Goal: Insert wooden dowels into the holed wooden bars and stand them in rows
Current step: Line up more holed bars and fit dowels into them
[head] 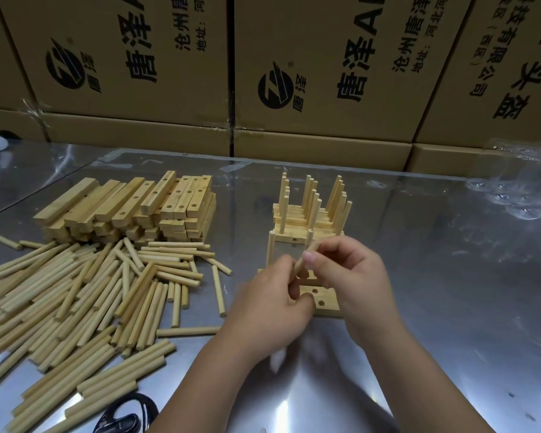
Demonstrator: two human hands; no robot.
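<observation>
Pinching one dowel [303, 259] between us, we hold it just above the holed bar [320, 300] near the middle of the shiny metal table [434, 276]. Its long axis leans from about 7 o'clock up toward 1 o'clock. Our right hand [353, 276] has thumb and fingers closed on the upper part of the stick; our left hand [269, 304] curls its fingers closed around the lower end, with fingertips touching the bar's near end. That bar lies flat, two holes showing on its top face. Toward 12 o'clock stand the finished bars [310, 210], their dowels upright in rows. At 9 o'clock lies a heap of loose dowels [85, 292], most pointing 7 to 1 o'clock, and beyond it at 10 o'clock a stack of holed bars [138, 207]. Printed cardboard boxes [310, 73] wall off the far side of the table. A black looped object [125, 417] sits at 7 o'clock by the near edge.
</observation>
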